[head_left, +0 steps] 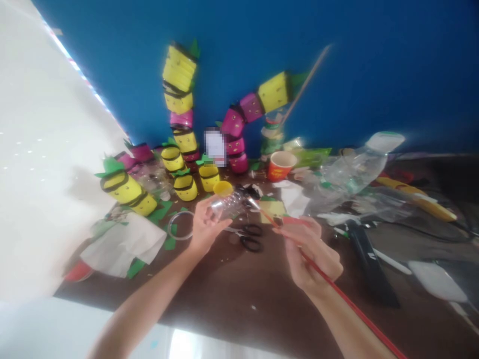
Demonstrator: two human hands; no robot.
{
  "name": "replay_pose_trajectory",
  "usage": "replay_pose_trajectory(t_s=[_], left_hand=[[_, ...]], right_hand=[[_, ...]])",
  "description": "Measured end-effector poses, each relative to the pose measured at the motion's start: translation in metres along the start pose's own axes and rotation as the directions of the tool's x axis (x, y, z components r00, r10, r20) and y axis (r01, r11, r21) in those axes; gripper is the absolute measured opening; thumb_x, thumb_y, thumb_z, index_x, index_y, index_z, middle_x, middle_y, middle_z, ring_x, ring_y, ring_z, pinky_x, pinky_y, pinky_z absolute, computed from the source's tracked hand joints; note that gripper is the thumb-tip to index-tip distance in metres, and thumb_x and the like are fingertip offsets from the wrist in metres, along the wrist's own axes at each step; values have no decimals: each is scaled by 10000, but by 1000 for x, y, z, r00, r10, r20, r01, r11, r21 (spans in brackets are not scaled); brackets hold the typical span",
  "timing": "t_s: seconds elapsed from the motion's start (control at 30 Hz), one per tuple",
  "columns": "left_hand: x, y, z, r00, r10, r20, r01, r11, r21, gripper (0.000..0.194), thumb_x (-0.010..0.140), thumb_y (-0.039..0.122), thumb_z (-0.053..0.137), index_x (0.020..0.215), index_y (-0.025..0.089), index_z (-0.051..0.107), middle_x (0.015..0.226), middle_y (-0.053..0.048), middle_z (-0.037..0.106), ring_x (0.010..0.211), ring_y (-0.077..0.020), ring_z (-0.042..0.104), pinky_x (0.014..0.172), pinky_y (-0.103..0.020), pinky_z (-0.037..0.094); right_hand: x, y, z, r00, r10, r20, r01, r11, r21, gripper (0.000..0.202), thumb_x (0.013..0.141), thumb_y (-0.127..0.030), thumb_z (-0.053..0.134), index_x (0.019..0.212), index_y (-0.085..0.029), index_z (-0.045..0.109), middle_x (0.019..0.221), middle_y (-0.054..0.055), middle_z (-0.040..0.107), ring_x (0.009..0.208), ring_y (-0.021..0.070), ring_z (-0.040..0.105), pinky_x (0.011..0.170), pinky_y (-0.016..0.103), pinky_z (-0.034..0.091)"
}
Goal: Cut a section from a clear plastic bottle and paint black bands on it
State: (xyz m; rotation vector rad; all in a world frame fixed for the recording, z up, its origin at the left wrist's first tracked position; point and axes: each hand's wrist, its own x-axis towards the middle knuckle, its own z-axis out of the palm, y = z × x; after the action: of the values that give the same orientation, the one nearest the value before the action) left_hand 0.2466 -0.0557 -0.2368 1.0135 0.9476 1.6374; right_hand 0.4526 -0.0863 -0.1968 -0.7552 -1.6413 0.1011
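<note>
My left hand (205, 224) is closed around a small clear plastic bottle (227, 202), tilted with its dark end to the right. In my right hand (312, 249) is a long red-handled paintbrush (348, 294), pinched like a pen. The brush tip is at or very close to the bottle's black end; blur hides whether they touch. Below the bottle on the brown table (224, 294) lie black-handled scissors (250, 237). A clear roll of tape (180, 225) is beside my left wrist, and a yellow round piece (223, 188) shows just behind the bottle.
Yellow cups with black bands and green leaf tops (185, 187) stand behind, near tall stacks of yellow and magenta cups (183, 139). An orange paper cup (280, 167), a large clear bottle (359, 164), a yellow tool (419, 199) and a black bar (372, 264) are to the right.
</note>
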Motion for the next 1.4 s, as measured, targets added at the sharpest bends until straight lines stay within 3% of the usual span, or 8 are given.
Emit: replay_pose_trajectory(t_s=[0.23,0.4,0.57,0.7,0.8,0.97,1.17,1.4], left_hand=[[0,-3,-2,1000,-8,15,8,1000,-4,621,559,144,845,1083,282,543,1222,-28,599,1167,-220,577,1088,-494,359],[1,-3,-3,1000,2,16,-2,1000,-10,616,558,139,844,1078,275,544,1226,-32,594,1168,-216,575,1078,-480,377],[1,-3,-2,1000,-1,14,1,1000,9,607,560,159,844,1070,277,537,1261,-33,572,1174,-216,570,1075,-478,384],[1,-2,-2,1000,-8,-2,8,1000,20,623,545,165,851,1074,270,538,1239,-40,586,1150,-215,585,1069,-476,392],[2,-1,-3,1000,-7,-15,7,999,37,620,543,174,850,1073,270,543,1229,-40,592,1138,-209,591,1053,-457,412],[4,-2,-4,999,42,-19,-41,996,86,609,518,170,859,1040,252,558,1301,-68,555,1144,-214,587,989,-404,474],[5,-3,-6,997,76,6,-76,991,111,579,513,178,863,1002,247,559,1302,-79,556,1168,-222,576,972,-387,481],[4,-4,-6,997,66,32,-69,993,98,568,513,190,868,983,258,556,1294,-68,560,1201,-230,551,1001,-405,448]], right_hand=[[0,4,-4,999,-36,-27,36,999,8,207,745,-39,536,781,-207,652,653,-8,652,591,154,618,813,446,458],[1,3,-4,1000,-14,-7,14,1000,1,231,744,-42,542,846,-212,662,738,14,694,657,182,662,817,445,472],[-1,5,-4,999,-40,-31,41,998,45,206,752,-65,535,782,-226,659,650,-13,643,574,158,612,800,467,504],[-1,6,-4,1000,2,-6,-1,998,61,232,757,-54,526,847,-219,661,710,14,666,688,192,647,819,478,511],[-2,7,-5,1000,-28,9,27,998,59,194,753,-63,534,795,-209,655,673,3,640,619,171,625,812,472,510],[-2,8,-6,992,-26,-121,33,998,58,218,775,-63,520,855,-210,659,717,8,661,648,176,636,816,474,518],[-1,6,-4,1000,26,-6,-26,999,25,237,780,-51,539,910,-207,662,775,35,703,765,204,680,880,490,528],[-3,10,-6,1000,8,-16,-7,998,55,186,787,-82,541,826,-223,656,704,9,676,665,179,654,856,496,534]])
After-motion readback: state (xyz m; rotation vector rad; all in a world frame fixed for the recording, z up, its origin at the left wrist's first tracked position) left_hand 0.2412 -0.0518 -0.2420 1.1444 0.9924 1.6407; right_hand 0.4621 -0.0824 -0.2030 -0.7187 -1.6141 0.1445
